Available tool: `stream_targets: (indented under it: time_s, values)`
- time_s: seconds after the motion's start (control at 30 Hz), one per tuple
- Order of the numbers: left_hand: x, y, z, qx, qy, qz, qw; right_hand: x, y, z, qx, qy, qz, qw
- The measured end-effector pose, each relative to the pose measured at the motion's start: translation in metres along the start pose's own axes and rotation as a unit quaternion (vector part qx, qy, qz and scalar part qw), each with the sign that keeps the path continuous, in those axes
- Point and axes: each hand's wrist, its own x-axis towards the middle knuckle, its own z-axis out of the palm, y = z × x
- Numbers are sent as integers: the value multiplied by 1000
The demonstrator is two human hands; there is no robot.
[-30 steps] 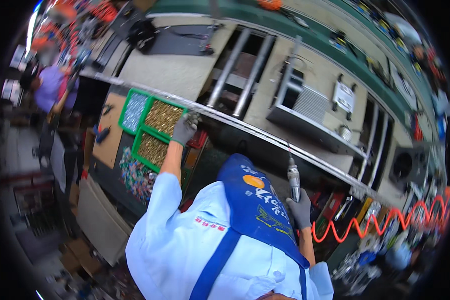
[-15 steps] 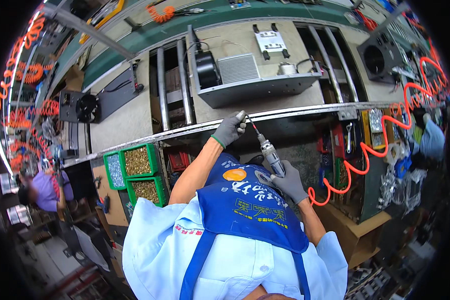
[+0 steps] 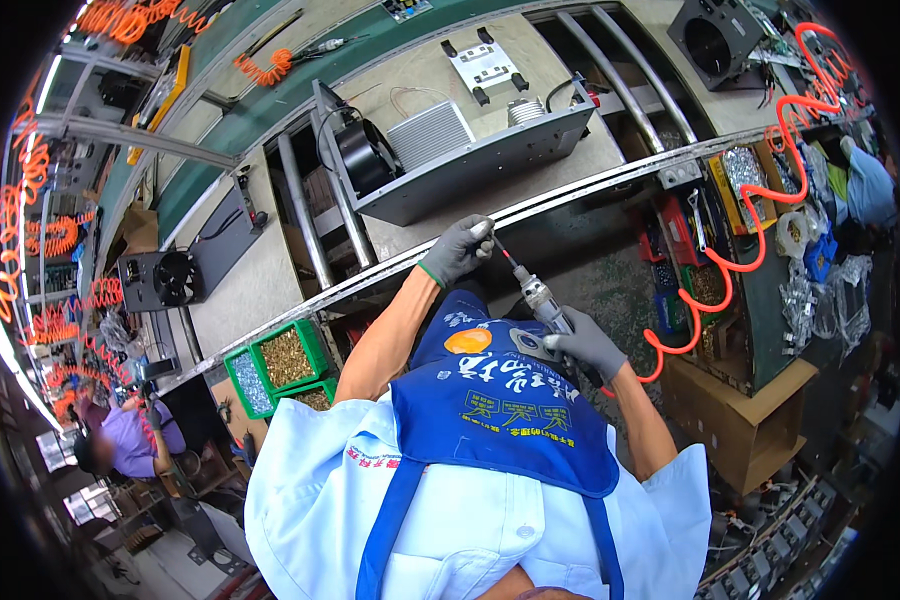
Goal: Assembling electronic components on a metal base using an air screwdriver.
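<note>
- Landmark here is the grey metal chassis (image 3: 470, 165) sitting on the tabletop (image 3: 260, 290), the open box with the black fan and finned heat sink inside.
- Right hand (image 3: 585, 345), grey glove, is wrapped tight round the body of a pneumatic screwdriver (image 3: 540, 300), which sits just below the chassis, over the tabletop's metal front rail (image 3: 590, 190).
- Left hand (image 3: 460, 248), also gloved, is pinched in close at the bit tip, right by the rail under the chassis. Looks like it's steadying something small there, but I can't tell what, too tiny.
- The driver looks stiff and metal, probably a bit heavy at the back end, with the orange coiled air hose (image 3: 760, 230) off to the right of the chassis likely tugging on it. I'd say grab it mid-body like that, gloves help with slip.
- Green bins of brass screws (image 3: 288, 358) sit down-left of the chassis.
- Another person in purple (image 3: 130, 440) is way off left.
</note>
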Motion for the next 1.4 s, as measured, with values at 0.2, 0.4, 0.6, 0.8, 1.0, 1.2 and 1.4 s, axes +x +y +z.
stream_targets:
  time_s: [0.2, 0.4, 0.6, 0.8, 1.0, 1.2, 1.4]
  values:
    - [28, 0, -2, 301, 208, -113, 924, 64, 17, 24, -118, 198, -45, 972]
    - [10, 68, 36, 643, 162, 90, 743, 137, 10, 30, -160, 242, -13, 957]
    - [89, 188, 43, 756, 238, 200, 576, 152, 7, 39, -171, 243, 25, 954]
    - [178, 225, -2, 850, 234, -50, 469, 153, 8, 44, -144, 268, 4, 953]
    - [193, 204, -27, 849, 238, -35, 471, 164, 28, 46, -132, 267, 23, 954]
    - [192, 204, -21, 856, 238, -50, 457, 175, 35, 56, -118, 280, 26, 952]
    - [190, 198, -26, 856, 246, -46, 452, 179, 42, 60, -136, 275, 30, 951]
